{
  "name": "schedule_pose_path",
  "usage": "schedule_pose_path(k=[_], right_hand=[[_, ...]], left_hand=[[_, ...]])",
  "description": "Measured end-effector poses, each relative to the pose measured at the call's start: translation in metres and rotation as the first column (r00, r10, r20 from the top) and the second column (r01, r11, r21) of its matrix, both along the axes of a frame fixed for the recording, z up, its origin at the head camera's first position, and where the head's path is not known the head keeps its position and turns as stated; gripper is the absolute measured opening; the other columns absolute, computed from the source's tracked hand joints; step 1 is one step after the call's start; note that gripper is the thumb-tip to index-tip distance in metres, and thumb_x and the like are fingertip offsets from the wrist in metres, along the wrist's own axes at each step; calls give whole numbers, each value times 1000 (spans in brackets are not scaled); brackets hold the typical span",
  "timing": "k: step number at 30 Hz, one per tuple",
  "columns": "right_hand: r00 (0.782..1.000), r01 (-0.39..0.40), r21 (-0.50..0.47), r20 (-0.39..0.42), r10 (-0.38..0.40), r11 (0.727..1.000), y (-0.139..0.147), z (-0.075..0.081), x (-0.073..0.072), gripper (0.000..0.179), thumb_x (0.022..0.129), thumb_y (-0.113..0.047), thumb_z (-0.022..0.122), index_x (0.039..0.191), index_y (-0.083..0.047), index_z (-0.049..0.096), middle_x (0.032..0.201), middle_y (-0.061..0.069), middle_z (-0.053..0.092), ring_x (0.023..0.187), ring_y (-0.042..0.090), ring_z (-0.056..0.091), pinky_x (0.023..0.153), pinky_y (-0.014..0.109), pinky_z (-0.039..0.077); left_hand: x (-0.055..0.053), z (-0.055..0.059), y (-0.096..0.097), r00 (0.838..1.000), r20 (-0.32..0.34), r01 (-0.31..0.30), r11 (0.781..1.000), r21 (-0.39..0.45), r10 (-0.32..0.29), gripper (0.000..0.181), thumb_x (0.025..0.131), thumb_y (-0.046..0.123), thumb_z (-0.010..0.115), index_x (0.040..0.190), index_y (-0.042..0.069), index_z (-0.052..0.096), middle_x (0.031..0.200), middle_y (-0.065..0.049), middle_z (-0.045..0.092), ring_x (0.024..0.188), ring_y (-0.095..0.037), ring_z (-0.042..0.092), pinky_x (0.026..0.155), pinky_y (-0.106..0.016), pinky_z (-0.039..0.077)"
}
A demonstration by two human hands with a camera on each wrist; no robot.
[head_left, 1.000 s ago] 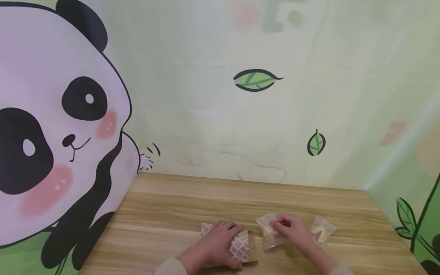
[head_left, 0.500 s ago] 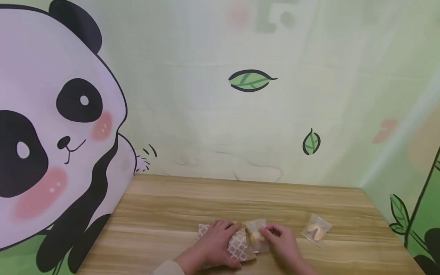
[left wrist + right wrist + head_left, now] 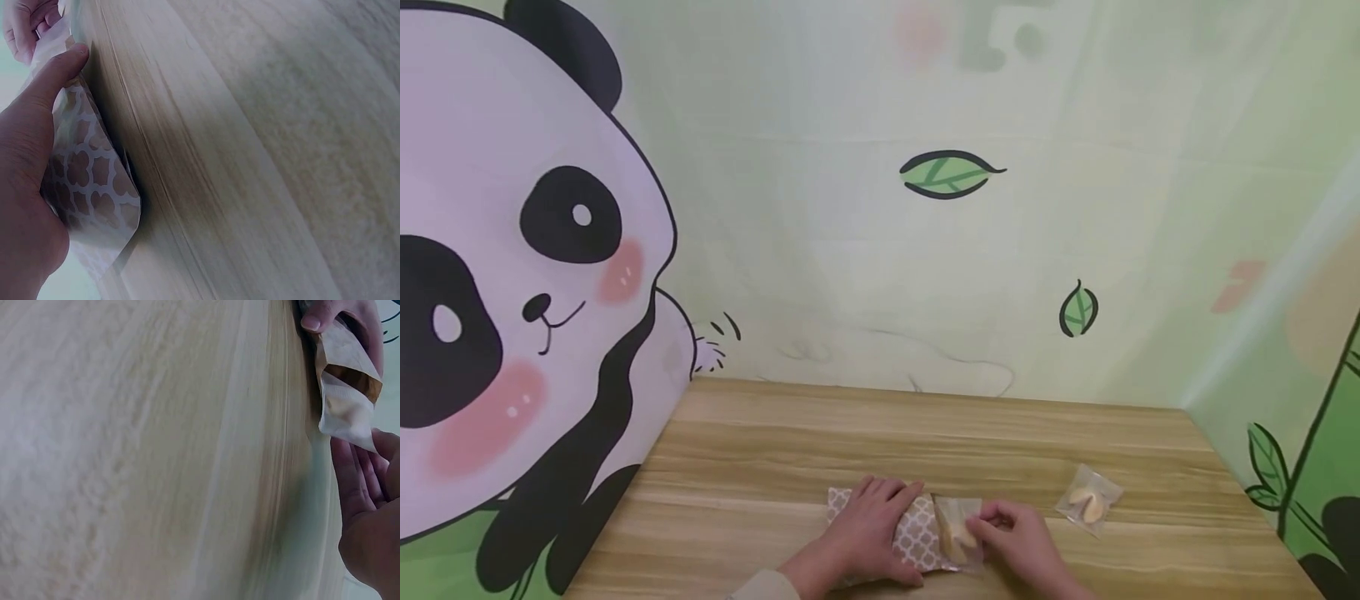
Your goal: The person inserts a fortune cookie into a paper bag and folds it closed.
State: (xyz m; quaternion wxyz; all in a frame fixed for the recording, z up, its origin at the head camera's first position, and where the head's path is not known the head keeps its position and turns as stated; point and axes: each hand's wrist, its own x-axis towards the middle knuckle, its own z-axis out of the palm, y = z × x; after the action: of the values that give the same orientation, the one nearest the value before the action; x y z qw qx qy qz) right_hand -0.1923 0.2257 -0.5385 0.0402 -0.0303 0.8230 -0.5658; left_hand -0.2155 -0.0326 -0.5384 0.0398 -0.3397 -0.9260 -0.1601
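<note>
A brown paper bag (image 3: 917,533) with a white lattice pattern lies on the table, its mouth facing right. My left hand (image 3: 871,527) holds it from above, the thumb along the near edge, as the left wrist view also shows. Between the thumb and fingers of my right hand (image 3: 1021,542) is the edge of a clear packet with a fortune cookie (image 3: 957,533). In the right wrist view the packet (image 3: 347,415) sits at the gaping mouth of the bag, its far end partly inside. The bag's contents are hidden.
A second wrapped fortune cookie (image 3: 1088,500) lies on the wooden table (image 3: 775,442) to the right of my right hand. Behind the table hangs a backdrop with a printed panda (image 3: 550,225) and leaves.
My right hand has brought the packet leftward from beside the bag to its mouth. The left hand stays on the bag. The other packet keeps its place on the table.
</note>
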Motion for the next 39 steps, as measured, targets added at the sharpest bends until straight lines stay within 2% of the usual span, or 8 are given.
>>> schedule_pose_path(k=[2, 8, 16, 23, 26, 29, 33, 39], right_hand=[[998, -55, -27, 23, 56, 998, 2, 1, 0, 25, 83, -20, 74, 90, 3, 66, 78, 11, 68, 65, 17, 66, 58, 31, 58], [990, -143, 31, 8, 143, 989, 3, 2, -8, 25, 85, -23, 72, 89, 0, 67, 70, 9, 66, 58, 16, 63, 53, 28, 55], [990, -143, 44, -11, 144, 989, -11, 3, -14, 23, 85, -21, 72, 89, 1, 68, 70, 11, 67, 58, 18, 64, 53, 30, 56], [983, -181, -50, 22, 182, 982, -8, 2, -13, 26, 86, -15, 71, 100, 6, 67, 83, 16, 70, 73, 25, 69, 63, 35, 59], [981, -192, -6, -4, 192, 981, -3, 3, -13, 27, 85, -16, 72, 102, 5, 67, 85, 14, 71, 74, 24, 69, 63, 31, 59], [978, -196, 78, -58, 201, 977, -2, 4, -13, 26, 83, -19, 74, 101, 0, 69, 86, 8, 72, 76, 17, 69, 66, 26, 57], [959, -219, 165, -143, 243, 962, -5, 1, -13, 24, 83, -19, 74, 102, -6, 69, 90, 2, 72, 80, 9, 68, 71, 23, 56], [948, -233, 188, -174, 265, 954, -12, -2, -12, 20, 84, -20, 74, 100, -9, 70, 90, -1, 72, 79, 6, 67, 70, 23, 55]], left_hand=[[0, 0, 0, 1000, -13, 2, 1000, -4, -2, 117, 54, 72, 76, 149, 18, 35, 128, 3, 49, 123, -18, 45, 113, -51, 26], [0, -2, 1, 999, -40, 19, 1000, -11, -20, 117, 54, 72, 76, 149, 18, 35, 126, 4, 49, 121, -17, 46, 112, -53, 26], [0, -4, 6, 999, -17, 27, 1000, -12, -27, 114, 55, 73, 75, 148, 20, 36, 128, 4, 48, 123, -17, 44, 112, -53, 25], [0, -4, 9, 998, -47, 34, 999, -10, -34, 112, 56, 73, 75, 147, 19, 38, 128, 4, 48, 122, -16, 45, 112, -54, 26], [0, -4, 9, 998, -55, 38, 999, -9, -38, 111, 56, 73, 75, 147, 18, 39, 127, 4, 48, 122, -17, 45, 112, -54, 27], [0, -4, 9, 997, -61, 39, 999, -10, -39, 111, 56, 72, 75, 146, 18, 40, 127, 3, 49, 121, -17, 46, 111, -54, 27], [-1, -2, 9, 998, -60, 34, 999, -9, -35, 111, 56, 71, 75, 147, 18, 39, 128, 2, 49, 122, -17, 46, 112, -54, 27], [-1, -2, 11, 998, -54, 36, 999, -3, -36, 111, 57, 71, 75, 147, 18, 38, 129, 2, 49, 123, -18, 45, 113, -53, 25]])
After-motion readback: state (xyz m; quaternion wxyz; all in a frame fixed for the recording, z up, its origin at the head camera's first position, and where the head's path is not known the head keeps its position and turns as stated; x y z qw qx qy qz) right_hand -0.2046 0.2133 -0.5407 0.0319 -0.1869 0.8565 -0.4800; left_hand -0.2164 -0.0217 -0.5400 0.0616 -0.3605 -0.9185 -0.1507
